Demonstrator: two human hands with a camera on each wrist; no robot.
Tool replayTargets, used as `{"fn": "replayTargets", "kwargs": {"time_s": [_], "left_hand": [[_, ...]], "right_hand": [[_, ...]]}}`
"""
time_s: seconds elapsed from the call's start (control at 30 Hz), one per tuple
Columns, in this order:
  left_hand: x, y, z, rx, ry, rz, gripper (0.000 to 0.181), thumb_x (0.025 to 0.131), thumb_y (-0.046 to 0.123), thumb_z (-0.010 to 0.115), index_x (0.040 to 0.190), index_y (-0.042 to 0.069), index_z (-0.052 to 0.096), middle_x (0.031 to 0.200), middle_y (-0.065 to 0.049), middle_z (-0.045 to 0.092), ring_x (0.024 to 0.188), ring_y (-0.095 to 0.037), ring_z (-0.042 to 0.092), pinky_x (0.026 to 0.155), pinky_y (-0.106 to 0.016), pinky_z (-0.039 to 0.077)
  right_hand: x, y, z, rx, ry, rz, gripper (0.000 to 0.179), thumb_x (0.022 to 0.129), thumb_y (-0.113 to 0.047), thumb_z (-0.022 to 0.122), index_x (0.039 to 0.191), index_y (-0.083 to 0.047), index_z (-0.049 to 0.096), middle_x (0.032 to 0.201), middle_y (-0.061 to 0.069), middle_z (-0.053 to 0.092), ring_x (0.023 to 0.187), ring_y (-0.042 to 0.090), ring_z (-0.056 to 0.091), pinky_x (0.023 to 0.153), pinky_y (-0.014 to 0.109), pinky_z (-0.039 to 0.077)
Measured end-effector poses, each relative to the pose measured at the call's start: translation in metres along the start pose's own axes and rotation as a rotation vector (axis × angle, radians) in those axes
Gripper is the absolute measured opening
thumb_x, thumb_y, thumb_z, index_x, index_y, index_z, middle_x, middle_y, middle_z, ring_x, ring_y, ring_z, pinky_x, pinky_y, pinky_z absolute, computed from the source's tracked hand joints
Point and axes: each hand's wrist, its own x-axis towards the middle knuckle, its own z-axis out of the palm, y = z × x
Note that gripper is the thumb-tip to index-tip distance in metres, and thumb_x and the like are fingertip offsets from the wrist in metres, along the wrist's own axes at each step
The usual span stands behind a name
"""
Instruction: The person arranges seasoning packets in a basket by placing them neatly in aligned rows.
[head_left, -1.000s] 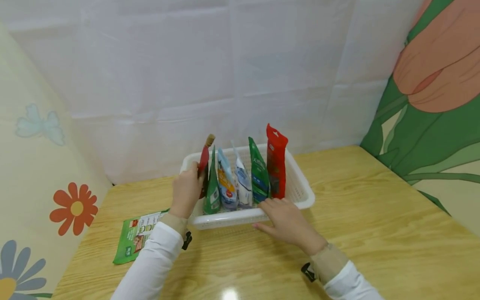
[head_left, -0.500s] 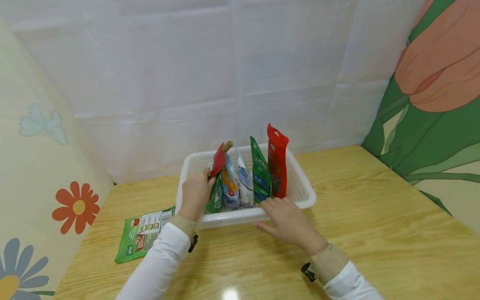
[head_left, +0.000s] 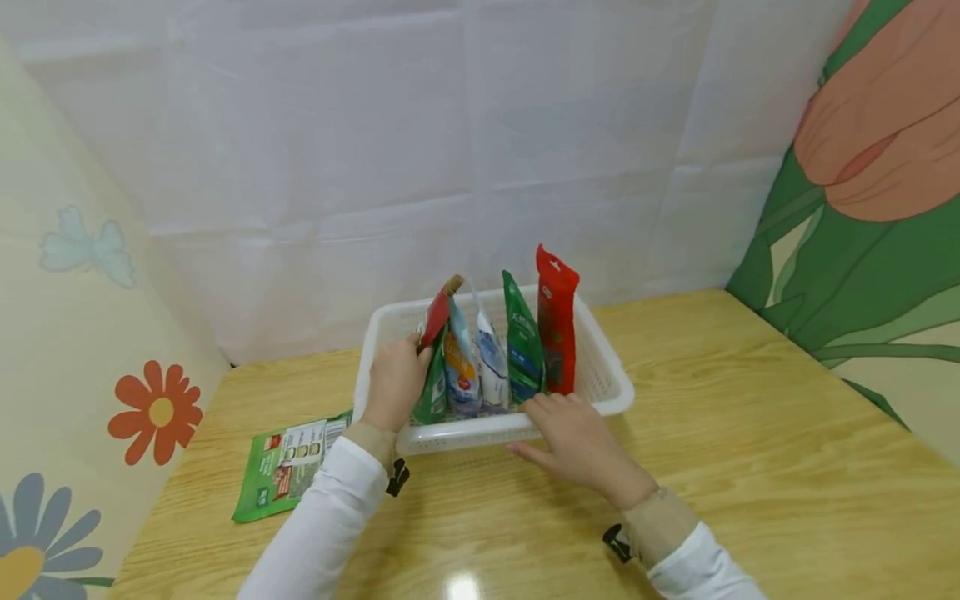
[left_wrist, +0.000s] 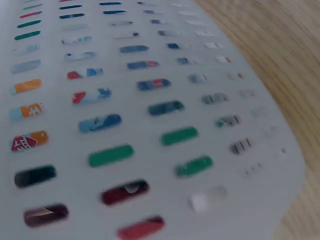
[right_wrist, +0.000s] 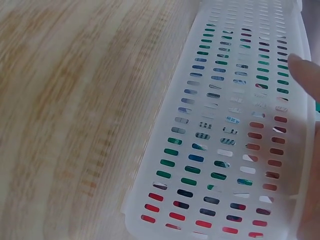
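My left hand [head_left: 395, 383] is inside the left end of a white plastic basket [head_left: 480, 433] and pinches a red packet [head_left: 437, 318] with a tan top edge, which leans to the right. Its fingertips are partly hidden. My right hand [head_left: 581, 442] grips the basket's front rim, fingers over the top and thumb [right_wrist: 305, 75] on the outer wall. Beside the red packet, a green packet [head_left: 431, 396], a blue-and-orange one [head_left: 462, 371], a white-and-blue one [head_left: 492, 367], a dark green one [head_left: 523, 346] and a tall red one [head_left: 557, 325] stand upright in a row.
A flat green packet [head_left: 281, 471] lies on the wooden table [head_left: 712, 433], left of the basket and partly behind the left sleeve. A white sheet [head_left: 322, 167] hangs behind the table. Both side walls carry flower pictures. The left wrist view shows the slotted basket wall [left_wrist: 65, 145].
My left hand has moved to the right with the red packet, which has tipped from near the left wall towards the other packets. My right hand has stayed on the rim.
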Motion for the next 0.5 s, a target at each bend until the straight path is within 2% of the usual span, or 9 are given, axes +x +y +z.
{"fn": "replayTargets", "kwargs": {"time_s": [0.1,0.23,0.5], "left_hand": [[0.0016,0.0022,-0.0016,-0.025,-0.024,-0.045,0.023,0.095,0.02,0.055,0.096,0.0,0.067,0.079,-0.016,0.067,0.06,-0.02,0.054,0.052,-0.031,0.043],[0.0049,0.0036,-0.0016,-0.054,-0.045,-0.09,0.026,0.095,0.021,0.055,0.102,-0.001,0.066,0.084,-0.017,0.068,0.061,-0.02,0.054,0.05,-0.028,0.04],[0.0082,0.0034,-0.0006,-0.07,-0.077,-0.129,0.025,0.095,0.022,0.054,0.096,-0.001,0.063,0.082,-0.016,0.065,0.062,-0.02,0.054,0.051,-0.026,0.038]], "right_hand": [[0.0001,-0.0002,0.0005,0.001,0.0,-0.003,0.041,0.085,-0.047,0.065,0.105,-0.011,0.064,0.096,0.001,0.067,0.085,0.015,0.06,0.075,0.032,0.046],[0.0002,0.0004,0.0009,-0.008,0.0,0.002,0.042,0.085,-0.047,0.065,0.105,-0.011,0.064,0.097,0.001,0.068,0.086,0.016,0.061,0.075,0.032,0.046],[0.0002,0.0003,0.0015,-0.009,0.002,0.008,0.041,0.085,-0.047,0.065,0.105,-0.012,0.064,0.095,0.0,0.067,0.085,0.015,0.06,0.076,0.032,0.045]]}}
